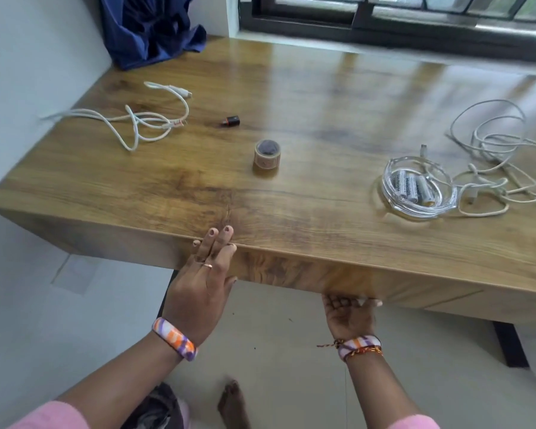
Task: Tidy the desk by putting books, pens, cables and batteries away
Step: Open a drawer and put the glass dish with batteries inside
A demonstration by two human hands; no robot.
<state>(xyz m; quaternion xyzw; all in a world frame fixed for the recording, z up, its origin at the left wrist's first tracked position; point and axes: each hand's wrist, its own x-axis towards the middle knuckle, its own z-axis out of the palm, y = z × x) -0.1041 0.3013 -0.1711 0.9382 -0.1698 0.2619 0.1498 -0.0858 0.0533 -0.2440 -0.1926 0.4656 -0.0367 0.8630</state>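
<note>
A white cable lies tangled at the left of the wooden desk. A second, longer white cable is heaped at the right. Beside it a clear glass bowl holds several white batteries. A small black battery lies alone near the left cable. My left hand rests on the desk's front edge, fingers straight over the top. My right hand is palm up under the front panel, its fingers curled at the lower edge and holding nothing I can see.
A roll of brown tape stands in the middle of the desk. A dark blue curtain hangs onto the back left corner, and a window runs along the back. A black desk leg stands below at right. A bare foot is on the floor.
</note>
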